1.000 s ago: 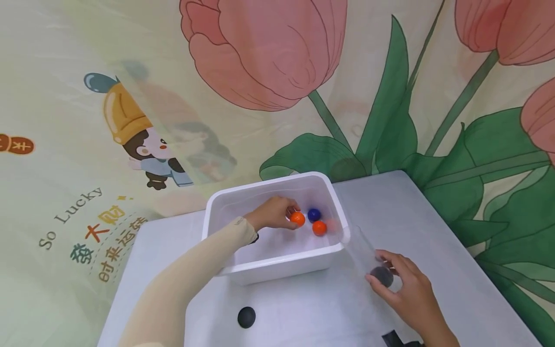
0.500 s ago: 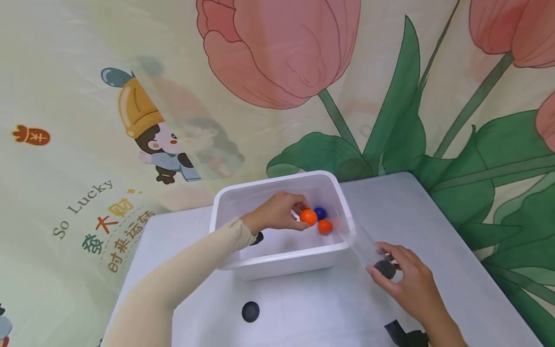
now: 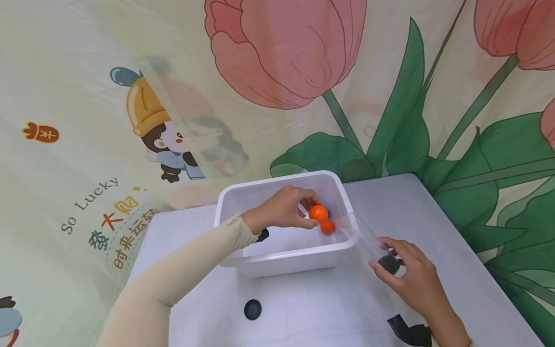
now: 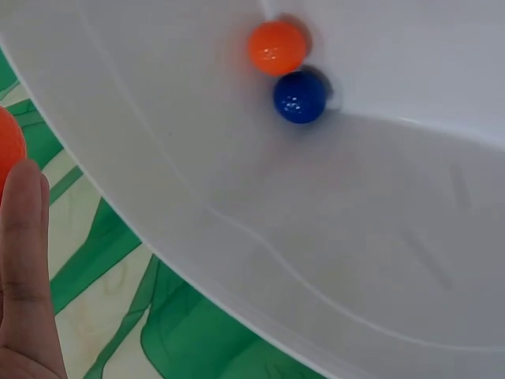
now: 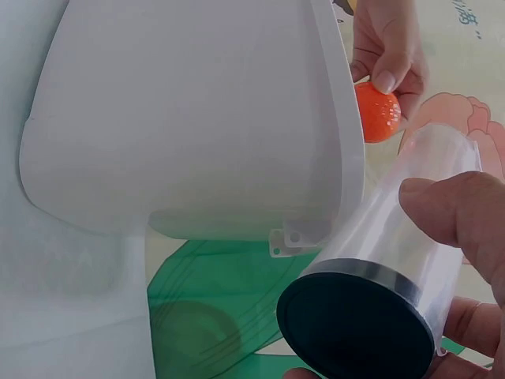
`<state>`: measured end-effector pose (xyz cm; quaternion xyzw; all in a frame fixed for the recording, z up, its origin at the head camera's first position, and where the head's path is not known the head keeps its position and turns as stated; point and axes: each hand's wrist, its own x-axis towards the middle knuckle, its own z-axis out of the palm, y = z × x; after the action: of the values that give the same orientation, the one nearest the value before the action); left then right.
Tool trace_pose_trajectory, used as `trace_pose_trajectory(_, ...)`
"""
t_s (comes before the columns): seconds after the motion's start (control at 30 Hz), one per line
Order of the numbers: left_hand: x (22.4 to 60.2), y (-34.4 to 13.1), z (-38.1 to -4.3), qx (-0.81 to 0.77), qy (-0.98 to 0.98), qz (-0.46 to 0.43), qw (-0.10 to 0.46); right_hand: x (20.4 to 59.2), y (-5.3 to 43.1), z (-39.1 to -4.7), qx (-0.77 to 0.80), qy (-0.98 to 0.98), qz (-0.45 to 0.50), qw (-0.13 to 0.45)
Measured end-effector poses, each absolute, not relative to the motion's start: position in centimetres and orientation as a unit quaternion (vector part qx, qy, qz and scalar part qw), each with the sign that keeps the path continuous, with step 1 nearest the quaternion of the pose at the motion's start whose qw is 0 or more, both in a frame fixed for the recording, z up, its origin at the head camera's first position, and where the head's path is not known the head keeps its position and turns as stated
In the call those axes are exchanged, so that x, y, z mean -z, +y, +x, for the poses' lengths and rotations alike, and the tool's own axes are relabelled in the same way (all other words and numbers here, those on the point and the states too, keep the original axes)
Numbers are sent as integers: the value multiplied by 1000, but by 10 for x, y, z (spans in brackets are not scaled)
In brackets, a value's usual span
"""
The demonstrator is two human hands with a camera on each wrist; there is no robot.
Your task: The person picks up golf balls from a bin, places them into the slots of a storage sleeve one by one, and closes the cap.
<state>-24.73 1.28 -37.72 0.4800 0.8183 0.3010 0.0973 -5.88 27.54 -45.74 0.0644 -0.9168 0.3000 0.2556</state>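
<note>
My left hand (image 3: 284,209) pinches an orange ball (image 3: 318,212) between thumb and fingers, above the right end of the white plastic bin (image 3: 284,256). In the bin lie a second orange ball (image 3: 327,226) and a blue ball (image 4: 300,97), side by side; the held ball hides most of the blue one in the head view. Right of the bin, my right hand (image 3: 412,279) grips a clear tube (image 5: 410,205) near its black-capped end (image 5: 355,320). The tube slants, its other end near the bin's right rim, apart from the held ball.
A loose round black cap (image 3: 253,309) lies on the pale tabletop (image 3: 303,313) in front of the bin. The black strap (image 3: 409,332) sits at my right wrist. Behind the table hangs a cloth (image 3: 286,53) printed with tulips.
My left hand has raised the orange ball from low in the bin and moved it rightward. The right hand keeps its grip on the tube, its far end slightly higher. The head view has shifted a little.
</note>
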Motion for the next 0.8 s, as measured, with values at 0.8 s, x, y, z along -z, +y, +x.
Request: trace_pose_trajectory(0.8, 344, 34, -222, -342, 770, 534, 77, 446, 271, -61, -291, -917, 74, 264)
